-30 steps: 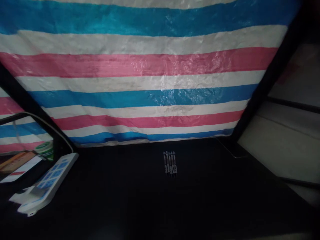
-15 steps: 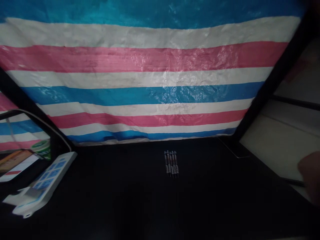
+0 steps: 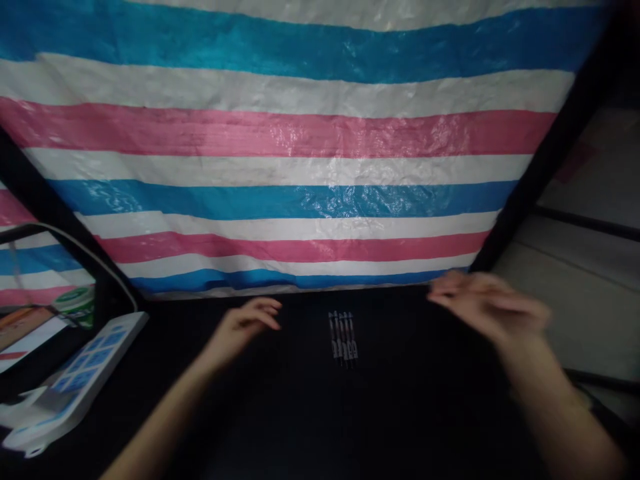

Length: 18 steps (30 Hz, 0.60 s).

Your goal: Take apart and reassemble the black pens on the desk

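Several dark pens (image 3: 343, 335) lie side by side in a tight row on the black tabletop (image 3: 310, 427), near its far edge. My left hand (image 3: 245, 325) hovers just left of the pens, fingers loosely stretched out and holding nothing. My right hand (image 3: 487, 308) is over the table's far right corner, to the right of the pens. It is blurred by motion, with fingers extended and nothing in them.
A striped blue, white and pink tarp (image 3: 300, 167) hangs behind the table. A white power strip with blue sockets (image 3: 75, 380) lies at the left edge, beside a mirror-like panel (image 3: 40, 293). Pale floor (image 3: 575, 300) shows at right.
Both my hands have come into view from below and reached toward the pens. The camera has tipped slightly down.
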Each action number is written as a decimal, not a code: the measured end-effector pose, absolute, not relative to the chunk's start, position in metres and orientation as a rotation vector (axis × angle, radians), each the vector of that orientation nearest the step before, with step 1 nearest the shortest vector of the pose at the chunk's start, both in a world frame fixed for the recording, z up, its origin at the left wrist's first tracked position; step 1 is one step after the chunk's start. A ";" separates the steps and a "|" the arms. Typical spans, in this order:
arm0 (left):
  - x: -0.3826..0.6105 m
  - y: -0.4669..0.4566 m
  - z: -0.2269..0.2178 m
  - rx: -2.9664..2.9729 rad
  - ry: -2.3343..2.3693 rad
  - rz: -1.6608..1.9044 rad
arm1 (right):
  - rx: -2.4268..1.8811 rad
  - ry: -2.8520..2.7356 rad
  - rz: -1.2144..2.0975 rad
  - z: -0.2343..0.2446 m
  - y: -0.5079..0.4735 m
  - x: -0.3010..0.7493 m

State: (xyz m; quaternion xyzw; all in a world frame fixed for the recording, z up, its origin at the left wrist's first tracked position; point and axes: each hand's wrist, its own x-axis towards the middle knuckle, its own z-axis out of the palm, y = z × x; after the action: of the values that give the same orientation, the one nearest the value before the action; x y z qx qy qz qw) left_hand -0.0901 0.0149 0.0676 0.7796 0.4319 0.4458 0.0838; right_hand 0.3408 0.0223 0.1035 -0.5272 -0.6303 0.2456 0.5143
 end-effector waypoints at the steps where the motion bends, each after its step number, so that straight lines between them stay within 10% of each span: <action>1: -0.082 0.016 0.062 2.334 1.226 1.199 | -1.198 -1.611 0.717 0.096 0.030 0.331; 9: -0.007 0.011 0.011 2.143 1.106 0.721 | -1.200 -1.830 0.881 -0.008 0.042 0.264; 18: 0.006 0.013 -0.009 2.071 1.131 0.941 | -1.192 -2.230 0.851 0.005 0.031 0.238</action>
State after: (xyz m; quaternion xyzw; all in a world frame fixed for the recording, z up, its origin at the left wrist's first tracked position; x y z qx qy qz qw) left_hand 0.0060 0.0135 -0.0092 0.7787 0.4253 0.3538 0.2960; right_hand 0.2375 0.0307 0.0054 -0.4343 -0.8124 0.3103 0.2347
